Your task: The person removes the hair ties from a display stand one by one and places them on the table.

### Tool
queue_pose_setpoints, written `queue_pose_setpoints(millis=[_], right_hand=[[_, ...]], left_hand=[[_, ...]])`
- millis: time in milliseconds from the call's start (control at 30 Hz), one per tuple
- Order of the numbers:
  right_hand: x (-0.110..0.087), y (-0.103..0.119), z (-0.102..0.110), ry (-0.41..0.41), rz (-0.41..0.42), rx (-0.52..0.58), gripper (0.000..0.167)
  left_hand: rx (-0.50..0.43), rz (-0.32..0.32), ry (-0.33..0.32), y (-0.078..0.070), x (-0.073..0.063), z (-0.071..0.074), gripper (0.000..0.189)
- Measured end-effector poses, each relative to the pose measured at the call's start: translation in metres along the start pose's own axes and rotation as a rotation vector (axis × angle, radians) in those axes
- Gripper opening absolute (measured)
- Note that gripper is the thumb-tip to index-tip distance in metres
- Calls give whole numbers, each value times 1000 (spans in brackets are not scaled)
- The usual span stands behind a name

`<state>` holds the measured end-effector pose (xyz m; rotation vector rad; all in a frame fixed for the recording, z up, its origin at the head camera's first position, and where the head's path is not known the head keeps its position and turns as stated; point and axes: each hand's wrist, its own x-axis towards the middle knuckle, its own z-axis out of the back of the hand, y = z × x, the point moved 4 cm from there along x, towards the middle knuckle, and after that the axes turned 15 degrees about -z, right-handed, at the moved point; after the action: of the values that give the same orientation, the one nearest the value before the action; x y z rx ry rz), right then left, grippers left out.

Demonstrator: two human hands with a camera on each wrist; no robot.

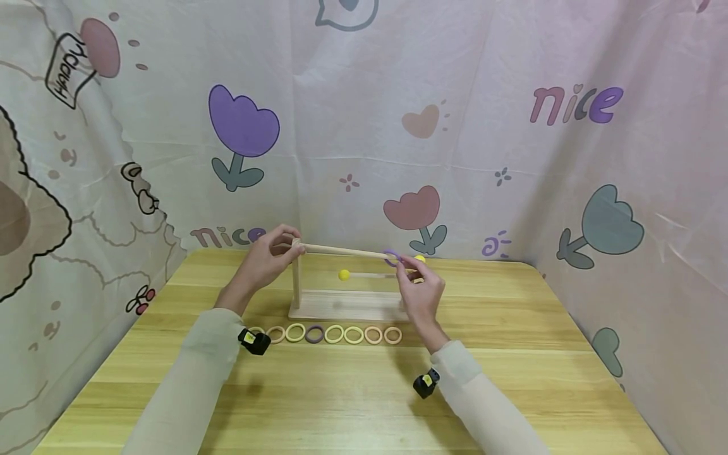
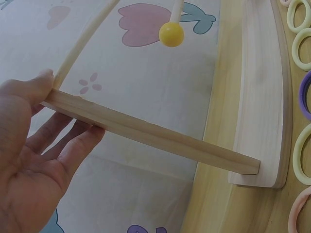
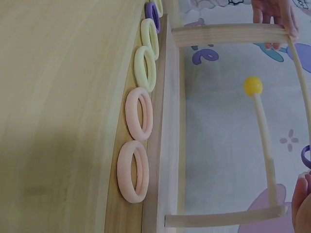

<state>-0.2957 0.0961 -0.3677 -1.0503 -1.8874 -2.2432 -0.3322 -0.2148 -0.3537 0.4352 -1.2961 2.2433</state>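
My left hand (image 1: 264, 260) grips the top of the left wooden post (image 2: 150, 133), its thumb at the joint where a wooden rod (image 1: 341, 251) begins. The rod reaches across to the right, slightly downward. At its far end, my right hand (image 1: 422, 292) pinches a purple ring (image 1: 389, 253), which overlaps the rod's tip. Below the rod, a second stick with a yellow ball (image 1: 344, 275) on its end extends left from the right post (image 3: 218, 219). Another yellow ball (image 1: 419, 259) shows behind my right fingers. Both posts stand on a flat wooden base (image 1: 347, 308).
In front of the base lies a row of several hair-tie-like rings (image 1: 353, 335) in pale yellow and pink, with one dark purple ring (image 1: 315, 334) among them. All of it is on a wood-grain table (image 1: 341, 404). A patterned cloth (image 1: 352, 114) hangs behind and beside the table.
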Motion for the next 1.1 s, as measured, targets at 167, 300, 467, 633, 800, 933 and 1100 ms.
queue_pose_setpoints(millis=[167,300,467,633,800,933,1100], right_hand=[[1,-3,6,4,-35,18,14],[3,-8,10,-3,-58,25,14],[5,-10,16,-19,-52,24,14],[7,-15,21,-19,-69,20,14],[15,-46,24,-14,-78,22,14],[19,-55,26,-34,-77,11,14],[18,-50,29,-67,-81,3,14]], left_hand=[[-2,7,4,0,-1,0,32],[1,5,7,2,-1,-1,31],[4,1,6,2,-1,-1,31],[-4,-5,4,1,-1,0,32],[-6,-8,3,1,0,-1,31],[-3,-4,3,2,-1,-1,31],[-1,-4,3,3,0,-1,31]])
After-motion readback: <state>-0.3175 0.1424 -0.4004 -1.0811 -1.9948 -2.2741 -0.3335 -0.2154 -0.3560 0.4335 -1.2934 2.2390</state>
